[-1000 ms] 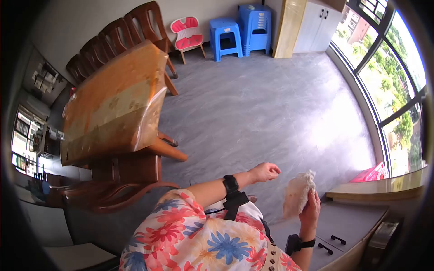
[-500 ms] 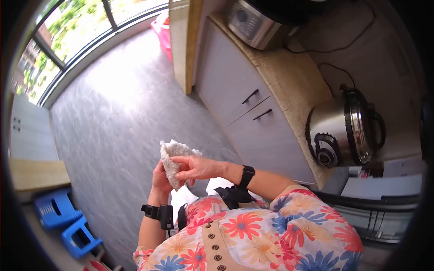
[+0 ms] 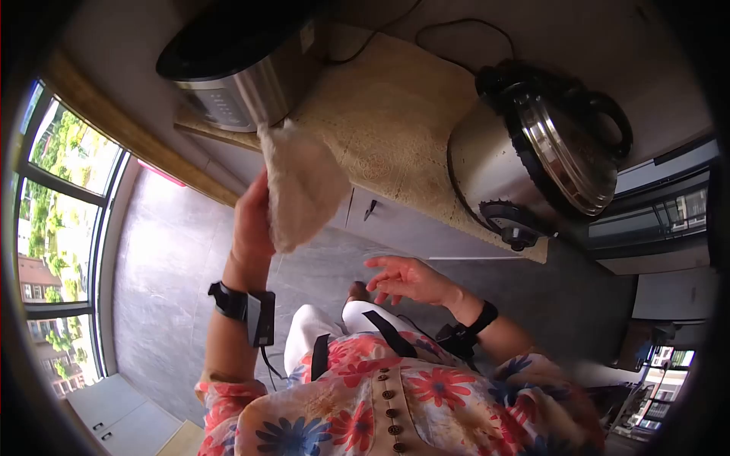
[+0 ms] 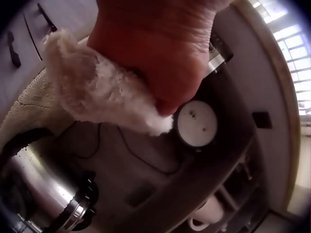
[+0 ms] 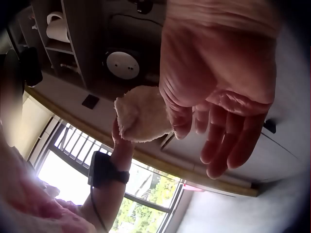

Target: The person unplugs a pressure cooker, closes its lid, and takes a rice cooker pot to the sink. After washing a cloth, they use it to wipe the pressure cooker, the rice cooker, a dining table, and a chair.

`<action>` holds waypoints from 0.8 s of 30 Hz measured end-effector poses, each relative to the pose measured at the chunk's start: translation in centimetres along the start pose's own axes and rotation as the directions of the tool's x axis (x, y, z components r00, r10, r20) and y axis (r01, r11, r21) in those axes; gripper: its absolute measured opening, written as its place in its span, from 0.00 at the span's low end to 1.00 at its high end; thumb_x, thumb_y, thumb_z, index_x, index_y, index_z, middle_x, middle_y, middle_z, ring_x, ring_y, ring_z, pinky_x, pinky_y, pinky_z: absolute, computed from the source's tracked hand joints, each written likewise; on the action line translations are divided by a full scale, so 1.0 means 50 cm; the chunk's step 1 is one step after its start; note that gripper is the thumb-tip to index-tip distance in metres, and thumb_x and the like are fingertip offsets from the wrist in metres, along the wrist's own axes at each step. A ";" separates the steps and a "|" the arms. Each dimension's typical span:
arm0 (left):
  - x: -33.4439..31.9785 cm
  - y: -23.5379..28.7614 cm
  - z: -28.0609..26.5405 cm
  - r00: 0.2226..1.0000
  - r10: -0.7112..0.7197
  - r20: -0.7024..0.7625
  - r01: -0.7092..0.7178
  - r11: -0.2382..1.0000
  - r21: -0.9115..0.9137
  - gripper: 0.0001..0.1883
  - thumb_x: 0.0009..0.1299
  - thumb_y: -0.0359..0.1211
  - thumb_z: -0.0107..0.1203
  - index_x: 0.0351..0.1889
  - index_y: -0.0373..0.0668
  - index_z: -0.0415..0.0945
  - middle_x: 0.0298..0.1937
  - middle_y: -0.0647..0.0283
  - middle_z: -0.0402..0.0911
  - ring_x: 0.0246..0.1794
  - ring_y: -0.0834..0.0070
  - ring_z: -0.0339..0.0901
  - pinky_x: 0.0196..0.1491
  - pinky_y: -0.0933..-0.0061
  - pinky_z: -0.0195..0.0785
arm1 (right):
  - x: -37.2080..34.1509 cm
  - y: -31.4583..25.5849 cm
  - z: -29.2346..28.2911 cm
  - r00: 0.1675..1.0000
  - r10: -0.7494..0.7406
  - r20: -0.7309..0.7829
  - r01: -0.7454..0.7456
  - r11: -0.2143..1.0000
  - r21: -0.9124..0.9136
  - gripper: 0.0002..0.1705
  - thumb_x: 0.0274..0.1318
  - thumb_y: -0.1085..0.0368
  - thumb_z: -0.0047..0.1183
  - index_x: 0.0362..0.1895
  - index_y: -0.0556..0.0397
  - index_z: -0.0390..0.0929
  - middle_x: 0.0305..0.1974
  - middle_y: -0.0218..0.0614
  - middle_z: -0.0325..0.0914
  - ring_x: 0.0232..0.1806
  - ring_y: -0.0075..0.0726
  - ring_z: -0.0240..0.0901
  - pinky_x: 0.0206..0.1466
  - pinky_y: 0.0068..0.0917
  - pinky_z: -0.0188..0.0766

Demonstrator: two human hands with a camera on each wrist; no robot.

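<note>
My left hand (image 3: pixel 255 216) grips a white fluffy cloth (image 3: pixel 308 186) by its left edge, raised in front of the counter. The cloth overlaps the lower part of a steel and black cooker (image 3: pixel 262 91) in the head view. From the left wrist, the cloth (image 4: pixel 97 92) hangs bunched beside my curled fingers, its fuzzy edge showing. My right hand (image 3: pixel 414 281) is apart from the cloth and holds nothing, its fingers loosely spread. In the right wrist view, that hand's palm (image 5: pixel 194 68) shows bare, with the cloth (image 5: pixel 143 114) beyond the thumb.
A steel pressure cooker (image 3: pixel 494 159) with a black-handled lid stands on the counter's tan lace cover (image 3: pixel 388 121). A cord (image 3: pixel 464 26) runs behind it. Below are grey cabinet doors with a black handle (image 3: pixel 370 210). Windows (image 3: pixel 61 213) line the left side.
I have turned from the room to the counter. The cloth, first in my right hand, then touched by both, is now in my left and raised higher. My right hand has come off it.
</note>
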State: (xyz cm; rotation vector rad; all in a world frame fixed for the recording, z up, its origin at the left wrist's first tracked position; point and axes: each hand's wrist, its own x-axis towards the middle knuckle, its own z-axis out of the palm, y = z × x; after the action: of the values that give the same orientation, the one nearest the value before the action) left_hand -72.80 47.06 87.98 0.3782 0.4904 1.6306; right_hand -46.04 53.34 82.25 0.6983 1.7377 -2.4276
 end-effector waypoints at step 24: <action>1.049 -0.239 0.069 0.615 -0.530 0.584 -0.788 -0.442 0.429 0.24 0.62 0.45 0.48 0.59 0.58 0.65 0.64 0.61 0.58 0.66 0.57 0.50 0.60 0.45 0.45 | 0.074 -0.090 -0.258 0.702 0.253 -0.665 0.134 0.871 0.472 0.21 0.60 0.65 0.45 0.57 0.54 0.63 0.43 0.44 0.75 0.40 0.36 0.76 0.37 0.25 0.72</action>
State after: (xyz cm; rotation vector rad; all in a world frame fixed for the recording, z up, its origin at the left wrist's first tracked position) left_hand -67.03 100.39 82.60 2.8060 1.1690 0.3793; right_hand -46.66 67.47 81.43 1.9569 1.1367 -2.7668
